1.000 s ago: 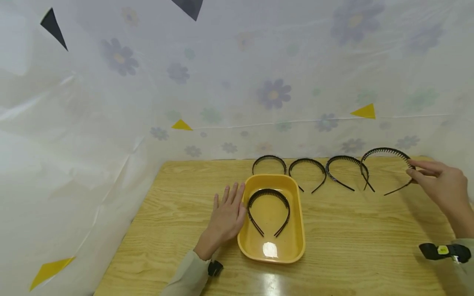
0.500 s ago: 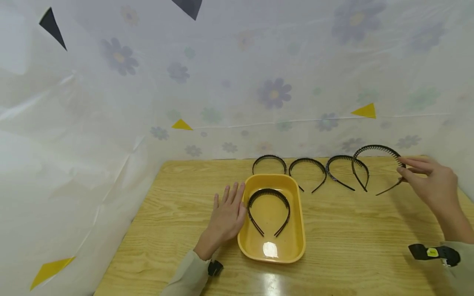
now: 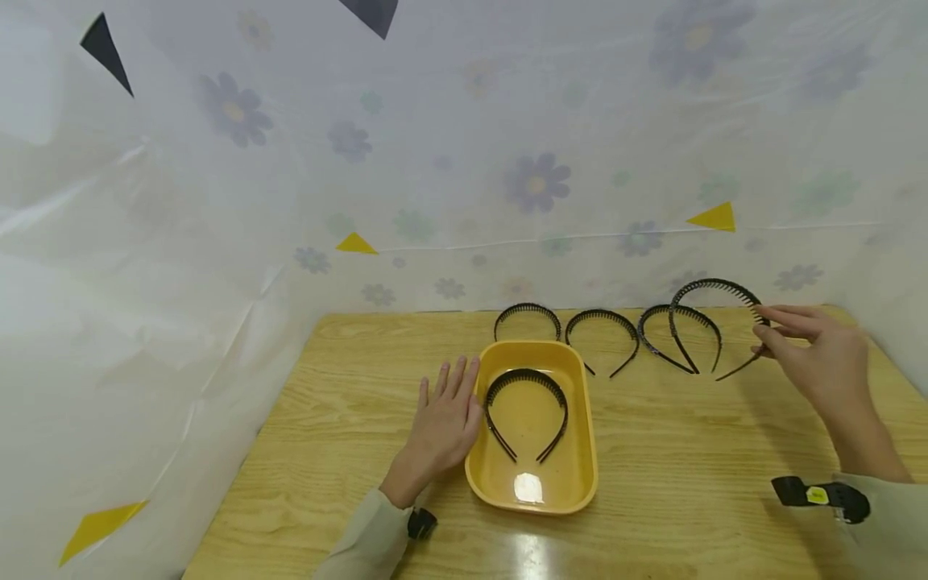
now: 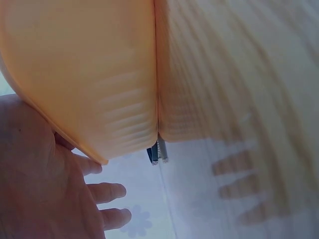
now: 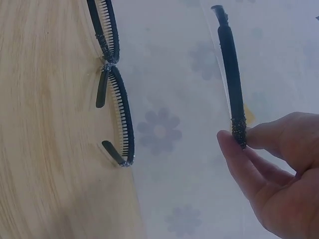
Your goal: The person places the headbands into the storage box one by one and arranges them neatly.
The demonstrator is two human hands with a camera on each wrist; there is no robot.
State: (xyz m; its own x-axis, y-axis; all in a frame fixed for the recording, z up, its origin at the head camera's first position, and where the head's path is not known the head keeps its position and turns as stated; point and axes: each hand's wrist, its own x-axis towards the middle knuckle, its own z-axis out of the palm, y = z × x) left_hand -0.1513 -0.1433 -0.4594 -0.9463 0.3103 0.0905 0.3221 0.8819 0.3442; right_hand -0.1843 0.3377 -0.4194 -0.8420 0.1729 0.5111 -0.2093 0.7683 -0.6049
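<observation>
My right hand (image 3: 819,350) pinches a black toothed headband (image 3: 714,283) by its right side, raised above the table. In the right wrist view the held headband (image 5: 231,74) appears edge-on, with a glittery patch near the thumb and fingers. My left hand (image 3: 444,423) lies with straight fingers against the left rim of a yellow plastic tray (image 3: 532,491). The left wrist view shows that hand (image 4: 55,179) at the tray's edge (image 4: 75,142). Inside the tray lie black headbands (image 3: 525,375), close together; how many cannot be told.
Behind the tray, along the back of the wooden table (image 3: 681,483), lie a partly hidden headband (image 3: 527,307), a middle headband (image 3: 602,314) and a right headband (image 3: 652,346). A flower-patterned white sheet (image 3: 435,161) rises behind the table.
My right hand has carried the pinched headband leftward and slightly up, so it now overlaps the right headband on the table in the head view. My left hand and the tray stay put.
</observation>
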